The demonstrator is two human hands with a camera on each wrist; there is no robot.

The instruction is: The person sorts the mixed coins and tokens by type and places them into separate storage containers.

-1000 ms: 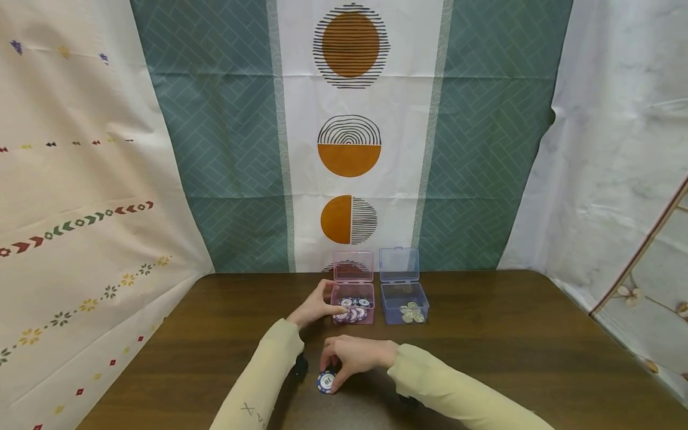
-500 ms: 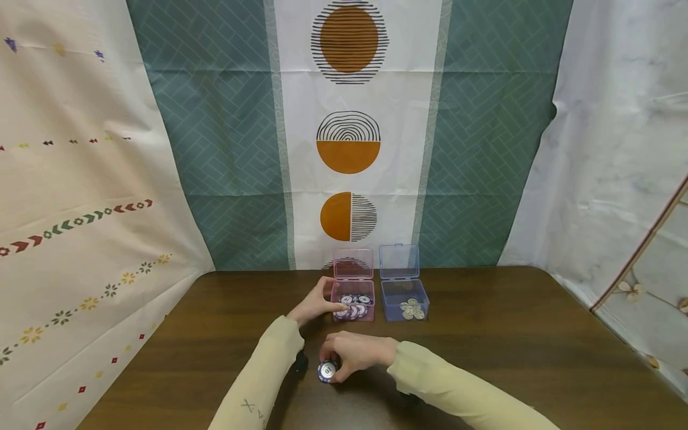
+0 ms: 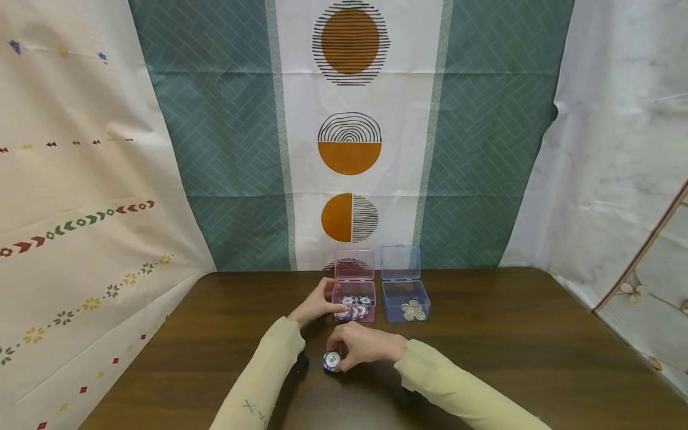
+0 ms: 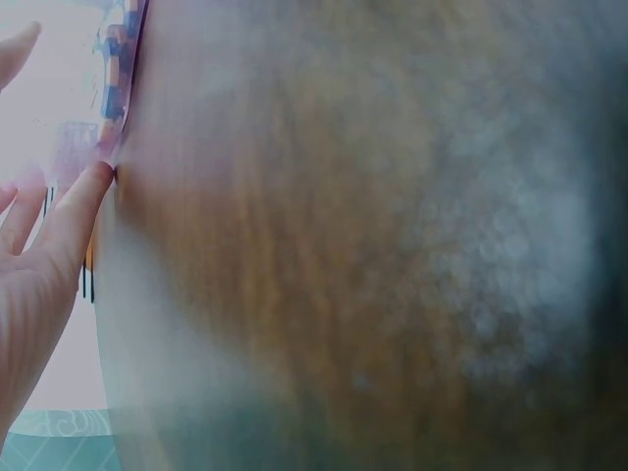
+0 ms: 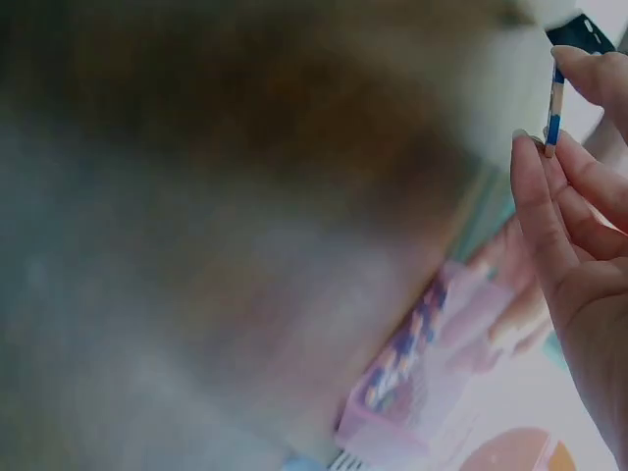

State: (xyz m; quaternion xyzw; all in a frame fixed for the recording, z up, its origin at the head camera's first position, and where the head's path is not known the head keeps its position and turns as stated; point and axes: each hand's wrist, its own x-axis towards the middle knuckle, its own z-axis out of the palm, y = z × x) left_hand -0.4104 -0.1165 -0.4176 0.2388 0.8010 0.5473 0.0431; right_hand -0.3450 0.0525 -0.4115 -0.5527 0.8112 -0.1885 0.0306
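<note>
In the head view, my left hand [image 3: 316,306] holds the left side of a pink see-through box [image 3: 368,316], its thumb at the front and fingers toward the back corner. Several poker chips [image 3: 355,300] lie in that box, whose lid stands raised. Nearer to me, my right hand [image 3: 365,344] pinches a blue-and-white poker chip [image 3: 332,359] between thumb and fingers. The right wrist view has this chip [image 5: 555,116] edge-on. Fingers of the left hand [image 4: 39,285] touch the pink box in the left wrist view.
A blue see-through box [image 3: 388,307] with its lid up stands right of the pink one and has several silvery coins [image 3: 412,310] in it. Both boxes stand near the far edge of the dark wooden table [image 3: 484,340]. A patterned cloth [image 3: 349,89] hangs behind.
The right hand has moved away from me, toward the pink box, carrying the blue-and-white poker chip. My left hand stays at the pink box.
</note>
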